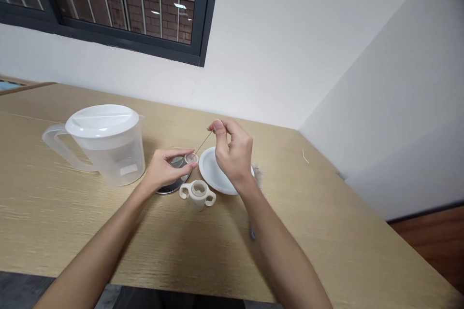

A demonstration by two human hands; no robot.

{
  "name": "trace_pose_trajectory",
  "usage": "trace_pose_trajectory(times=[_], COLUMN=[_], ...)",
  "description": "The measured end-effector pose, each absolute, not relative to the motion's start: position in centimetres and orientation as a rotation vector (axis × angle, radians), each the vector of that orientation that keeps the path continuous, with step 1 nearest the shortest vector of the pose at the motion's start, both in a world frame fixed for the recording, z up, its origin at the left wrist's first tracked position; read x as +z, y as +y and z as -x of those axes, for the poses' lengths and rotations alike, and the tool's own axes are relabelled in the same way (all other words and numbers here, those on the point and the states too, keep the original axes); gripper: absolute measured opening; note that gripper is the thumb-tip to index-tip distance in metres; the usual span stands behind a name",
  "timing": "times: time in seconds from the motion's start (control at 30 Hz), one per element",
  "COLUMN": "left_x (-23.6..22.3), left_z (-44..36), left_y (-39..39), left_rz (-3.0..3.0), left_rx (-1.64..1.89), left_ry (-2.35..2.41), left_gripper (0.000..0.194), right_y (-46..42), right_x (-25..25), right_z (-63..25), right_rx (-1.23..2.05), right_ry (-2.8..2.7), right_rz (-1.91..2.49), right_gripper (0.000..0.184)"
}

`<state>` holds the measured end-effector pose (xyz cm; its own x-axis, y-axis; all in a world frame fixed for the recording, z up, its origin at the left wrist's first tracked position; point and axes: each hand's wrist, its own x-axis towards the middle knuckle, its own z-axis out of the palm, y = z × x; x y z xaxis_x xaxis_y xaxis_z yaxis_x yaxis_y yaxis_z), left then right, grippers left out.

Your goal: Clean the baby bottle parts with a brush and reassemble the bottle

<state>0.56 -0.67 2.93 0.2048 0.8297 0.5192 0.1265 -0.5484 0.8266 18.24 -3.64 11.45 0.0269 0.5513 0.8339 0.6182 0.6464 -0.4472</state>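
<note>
My left hand (168,166) grips a small clear round piece (192,158) by its edge, while my right hand (235,149) pinches a thin rod (203,142) slanting down to it from about one o'clock. Around that piece on the worktop (308,231), the white plate (211,171) lies near four o'clock, the two-handled cup (198,197) at six, the lidded pitcher (116,154) at nine.

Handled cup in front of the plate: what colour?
Cream, both handles included; shows in the head view.

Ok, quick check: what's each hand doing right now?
Left hand: closed on a small clear round piece, thumb against fingers.
Right hand: closed, pinching a thin rod slanting down to that piece.
</note>
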Motion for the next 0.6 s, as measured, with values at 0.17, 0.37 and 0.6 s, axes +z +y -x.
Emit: trace_pose_trajectory(times=[0.17, 0.37, 0.6], left_x=[3.0, 3.2, 4.1], left_z=[-0.6, -0.7, -0.6], left_y=[-0.8, -0.9, -0.7], left_rz=[-1.836, -1.644, -1.348], left_rx=[1.402, 1.387, 1.466], left_ry=[0.878, 0.861, 0.846], left_gripper=[0.043, 0.051, 0.064], right_y=[-4.0, -4.3, -4.5], right_x=[11.7, 12.0, 11.9], right_z=[-18.4, -18.3, -17.6], right_rx=[-0.077, -0.050, 0.054], right_ry=[-1.604, -1.580, -1.521], right_rz=[0.969, 0.936, 0.907], right_gripper=[0.028, 0.026, 0.025])
